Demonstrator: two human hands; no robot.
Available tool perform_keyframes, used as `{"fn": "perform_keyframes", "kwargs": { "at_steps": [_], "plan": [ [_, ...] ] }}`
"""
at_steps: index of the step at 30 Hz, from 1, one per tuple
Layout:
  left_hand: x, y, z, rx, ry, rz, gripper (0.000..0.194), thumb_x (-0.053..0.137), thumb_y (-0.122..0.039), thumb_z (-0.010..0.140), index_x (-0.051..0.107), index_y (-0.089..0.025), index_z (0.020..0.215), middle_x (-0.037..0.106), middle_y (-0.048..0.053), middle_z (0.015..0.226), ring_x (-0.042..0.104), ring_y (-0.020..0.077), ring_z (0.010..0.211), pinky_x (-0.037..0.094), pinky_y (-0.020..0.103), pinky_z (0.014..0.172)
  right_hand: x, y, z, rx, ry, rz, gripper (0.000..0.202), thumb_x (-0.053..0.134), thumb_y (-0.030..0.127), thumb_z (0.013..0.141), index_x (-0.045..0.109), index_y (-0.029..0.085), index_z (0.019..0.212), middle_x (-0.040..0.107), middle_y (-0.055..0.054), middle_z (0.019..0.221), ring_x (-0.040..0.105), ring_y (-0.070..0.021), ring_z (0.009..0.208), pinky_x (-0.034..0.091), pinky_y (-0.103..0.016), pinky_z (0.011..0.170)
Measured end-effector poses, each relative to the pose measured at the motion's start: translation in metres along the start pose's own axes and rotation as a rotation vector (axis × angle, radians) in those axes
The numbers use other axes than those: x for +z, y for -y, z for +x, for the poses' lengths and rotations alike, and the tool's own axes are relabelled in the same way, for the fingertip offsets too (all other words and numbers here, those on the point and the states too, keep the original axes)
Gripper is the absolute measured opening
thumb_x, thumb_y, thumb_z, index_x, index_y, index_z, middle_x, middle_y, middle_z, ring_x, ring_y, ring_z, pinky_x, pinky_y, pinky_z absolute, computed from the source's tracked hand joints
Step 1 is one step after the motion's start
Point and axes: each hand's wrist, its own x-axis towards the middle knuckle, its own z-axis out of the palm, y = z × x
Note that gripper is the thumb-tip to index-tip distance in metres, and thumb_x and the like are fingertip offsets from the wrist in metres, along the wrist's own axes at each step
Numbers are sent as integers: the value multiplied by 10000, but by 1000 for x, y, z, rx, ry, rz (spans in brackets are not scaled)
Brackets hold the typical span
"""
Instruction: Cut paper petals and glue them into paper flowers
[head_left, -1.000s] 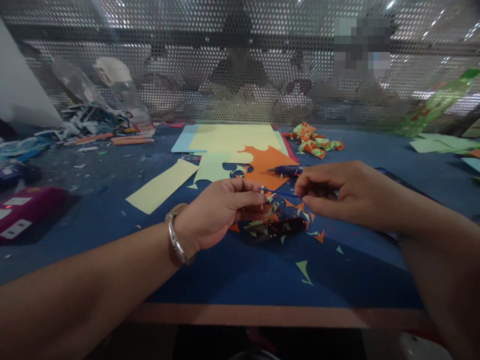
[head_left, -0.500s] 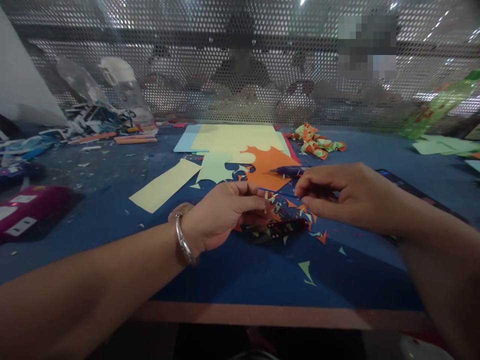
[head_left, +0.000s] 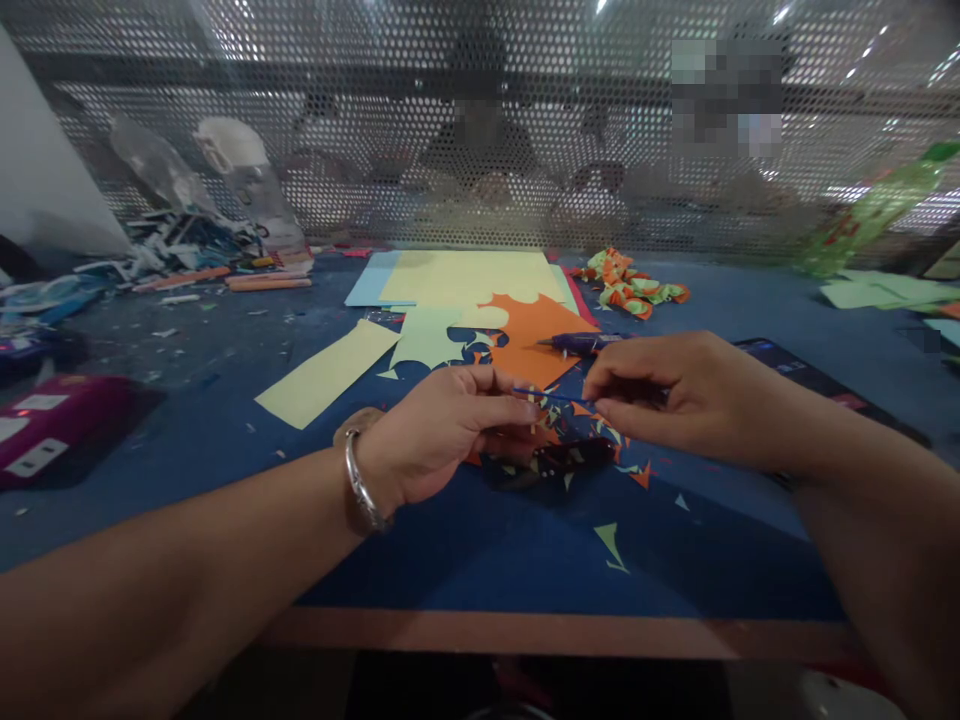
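Stick [head_left: 556, 396], blue and very thin, spans from the right hand [head_left: 660, 398] to the fingertips of the left hand [head_left: 461, 425]. I see the right hand pinching one end, its fingertips pressed together; the left hand, nearly closed, has between thumb and fingers a small pale strip [head_left: 533, 427]. Orange paper [head_left: 523, 325] lies just beyond both hands.

- A right hand [head_left: 660, 400] pinches a thin blue stick [head_left: 559, 397].
- Its end reaches a braceleted left hand [head_left: 454, 425], gripping a small pale strip [head_left: 533, 424].
- A purple pen [head_left: 576, 344] lies over cut orange paper [head_left: 531, 340].
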Motion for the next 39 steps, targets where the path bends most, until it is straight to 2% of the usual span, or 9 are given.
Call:
{"fn": "perform_keyframes", "kwargs": {
  "at_steps": [2,4,8,15,20,25,30,36,39],
  "plan": [
    [-1,0,1,-8,14,3,94,752,-78,791,669,-112,766,710,12,687,693,113,632,580,236,668,0,-1,-1,-12,2,-2,133,591,266,827,688,175,825,681,-43,722,581,-173,638,408,-279,558],
    [-3,1,2,-19,18,1,116,736,-172,842,688,-110,757,725,40,695,704,130,641,591,250,668,1,-3,-1,-23,2,2,124,592,258,836,688,180,827,679,-38,720,578,-167,637,401,-275,564],
    [-5,0,4,-46,-14,-6,304,636,-345,935,736,-110,770,745,87,675,709,156,580,598,268,604,1,-4,-3,-47,5,4,115,590,245,846,684,182,828,665,-24,711,562,-148,621,392,-264,571],
    [-5,-1,4,-51,4,72,259,744,-349,865,747,-123,738,755,65,651,698,123,540,575,212,576,1,-1,-4,-95,17,-24,119,564,225,848,655,173,791,626,-4,685,513,-127,593,383,-252,557],
    [-8,-4,1,-55,25,143,310,842,-394,760,721,-121,674,747,49,644,707,119,579,550,181,565,2,0,-4,-90,27,-8,112,567,213,851,660,173,802,641,-7,698,527,-133,612,399,-255,578],
    [-8,-8,-1,-40,89,164,259,868,-323,723,710,-124,676,748,39,661,703,112,601,542,183,587,0,1,-4,-52,21,14,126,580,234,844,685,174,808,661,-8,695,553,-135,613,411,-253,582],
    [-5,-8,-2,72,32,284,218,774,-264,828,701,-118,682,731,34,643,654,78,565,492,169,573,-4,0,-4,-25,38,45,151,583,266,862,697,173,827,698,-30,737,593,-157,650,433,-265,589],
    [-11,-3,2,228,18,486,287,732,-377,862,691,-140,706,738,39,692,649,94,614,520,203,634,-6,-6,-4,-28,29,82,193,618,336,913,717,183,852,709,-31,755,610,-162,674,448,-269,617],
    [-12,-3,1,265,-2,610,321,701,-429,872,695,-147,719,736,50,706,644,110,627,505,214,611,-6,-7,-3,-28,52,104,251,612,397,939,719,184,862,710,-35,760,620,-165,686,456,-271,630]
  ]
}}
